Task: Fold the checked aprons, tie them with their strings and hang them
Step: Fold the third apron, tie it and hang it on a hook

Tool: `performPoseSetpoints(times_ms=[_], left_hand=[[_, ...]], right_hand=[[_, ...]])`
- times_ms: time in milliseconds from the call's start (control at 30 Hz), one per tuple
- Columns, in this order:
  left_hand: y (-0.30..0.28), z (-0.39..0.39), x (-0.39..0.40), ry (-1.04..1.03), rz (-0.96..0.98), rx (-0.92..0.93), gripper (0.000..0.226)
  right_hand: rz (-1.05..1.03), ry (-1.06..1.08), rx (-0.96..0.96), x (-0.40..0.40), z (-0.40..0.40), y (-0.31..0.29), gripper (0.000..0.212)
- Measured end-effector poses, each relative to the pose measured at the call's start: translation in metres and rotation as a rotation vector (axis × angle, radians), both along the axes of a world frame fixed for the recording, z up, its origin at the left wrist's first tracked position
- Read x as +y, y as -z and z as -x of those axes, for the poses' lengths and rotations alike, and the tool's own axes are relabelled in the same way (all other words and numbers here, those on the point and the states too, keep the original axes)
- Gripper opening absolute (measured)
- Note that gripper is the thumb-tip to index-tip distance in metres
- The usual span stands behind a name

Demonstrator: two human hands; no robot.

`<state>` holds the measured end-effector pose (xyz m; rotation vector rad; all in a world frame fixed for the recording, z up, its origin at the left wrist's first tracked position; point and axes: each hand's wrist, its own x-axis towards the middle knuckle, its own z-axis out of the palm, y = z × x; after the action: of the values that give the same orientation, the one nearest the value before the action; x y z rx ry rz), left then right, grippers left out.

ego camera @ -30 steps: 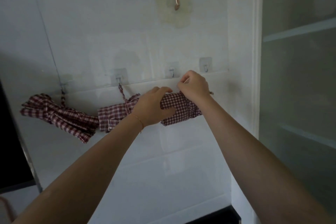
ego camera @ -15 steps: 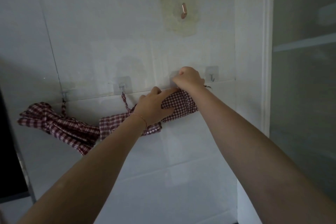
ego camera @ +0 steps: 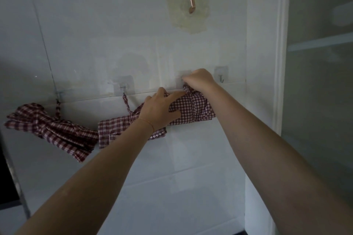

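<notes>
Far to the left of both hands, a tied checked bundle, the first apron, hangs by its string from a small wall hook; just left of the left hand the second apron hangs the same way from the second hook, its right end passing behind that wrist; the left hand lies on the third apron, thumb under and fingers stretched along its top edge, propping the folded bundle against the wall; the apron sits directly beneath and between the two hands; the right hand, immediately above the bundle's upper right part, is curled tight at the third hook, and seems to pinch the apron's string, though the string itself is hidden by the fingers, so I cannot tell for certain; further right of that hand a fourth hook stands bare, and well above it a copper hook on a stained patch.

The step in hand looks like hanging the third bundle; two are already up; the next move likely calls for slipping the string loop over the hook's tip, then easing the left hand away slowly so the weight settles on the string; if the loop misses, the bundle could drop once support goes.
</notes>
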<state>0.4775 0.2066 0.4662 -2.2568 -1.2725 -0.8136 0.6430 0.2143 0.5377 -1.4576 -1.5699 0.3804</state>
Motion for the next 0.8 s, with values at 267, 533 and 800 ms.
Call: performPoseSetpoints(times_ms=[267,533,800], left_hand=[[0.010,-0.012,-0.017,-0.231,-0.298,0.216,0.059],[0.110,-0.014,-0.034,0.049,0.275,0.204,0.025],[0.284,0.110,-0.057,-0.290,0.928,-0.055,0.023]], right_hand=[[-0.358,0.093,-0.040,-0.017,-0.003,0.021,0.030],[-0.153,-0.328,0.060,-0.068,0.024,0.094,0.029],[0.386,-0.361,-0.109,-0.068,0.094,0.279,0.023]])
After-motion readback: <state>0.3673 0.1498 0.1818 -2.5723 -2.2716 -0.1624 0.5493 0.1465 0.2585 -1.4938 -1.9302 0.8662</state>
